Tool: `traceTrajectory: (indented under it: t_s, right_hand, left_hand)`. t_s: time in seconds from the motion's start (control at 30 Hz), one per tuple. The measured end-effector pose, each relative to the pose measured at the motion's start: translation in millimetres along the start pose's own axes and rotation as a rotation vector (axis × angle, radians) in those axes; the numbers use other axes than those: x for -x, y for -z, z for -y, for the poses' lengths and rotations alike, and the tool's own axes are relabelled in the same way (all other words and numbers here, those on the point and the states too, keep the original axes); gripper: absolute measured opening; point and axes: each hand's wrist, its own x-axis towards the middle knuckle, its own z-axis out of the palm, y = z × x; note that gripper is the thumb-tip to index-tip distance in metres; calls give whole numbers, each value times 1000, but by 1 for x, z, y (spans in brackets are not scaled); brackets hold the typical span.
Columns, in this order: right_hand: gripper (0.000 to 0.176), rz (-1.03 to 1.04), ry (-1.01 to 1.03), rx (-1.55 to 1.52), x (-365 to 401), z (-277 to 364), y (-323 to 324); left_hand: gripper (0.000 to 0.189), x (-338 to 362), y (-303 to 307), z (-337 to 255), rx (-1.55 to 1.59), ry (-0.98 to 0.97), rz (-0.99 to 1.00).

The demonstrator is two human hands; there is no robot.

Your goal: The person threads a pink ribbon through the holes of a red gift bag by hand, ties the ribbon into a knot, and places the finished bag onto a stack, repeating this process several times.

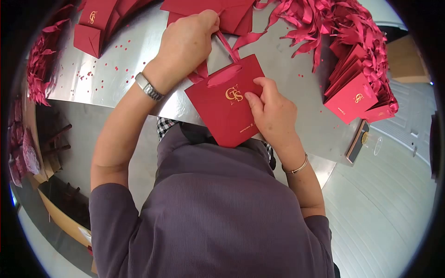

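Note:
A red paper gift bag point(222, 109) with gold lettering is tilted at the table's near edge, in front of my body. My right hand point(274, 109) grips its right side, thumb on the printed face and the other fingers partly hidden. Above the bag's upper left, my left hand point(187, 39) is closed on a red ribbon point(227, 46) that runs down to the bag's top edge. A loop of the same ribbon lies across the front near the top. The left fingertips are hidden behind the hand.
Flat red bags point(95, 28) lie at the back left, with more point(236, 16) behind my left hand. Ribbons point(324, 23) heap at the back right above a stack of finished-looking bags point(350, 95). A phone point(357, 141) rests at the right edge. Red paper dots dot the metal table point(125, 83).

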Motion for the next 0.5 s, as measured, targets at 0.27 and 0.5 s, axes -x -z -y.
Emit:
traceTrajectory:
  t_s: [0.27, 0.5]
  right_hand:
    - [25, -89, 25, -144, 3, -5, -2]
    - [21, -238, 126, -177, 10, -7, -12]
  left_hand:
    - [19, 52, 52, 6, 231, 300, -412]
    - [25, 114, 33, -53, 93, 288, -40]
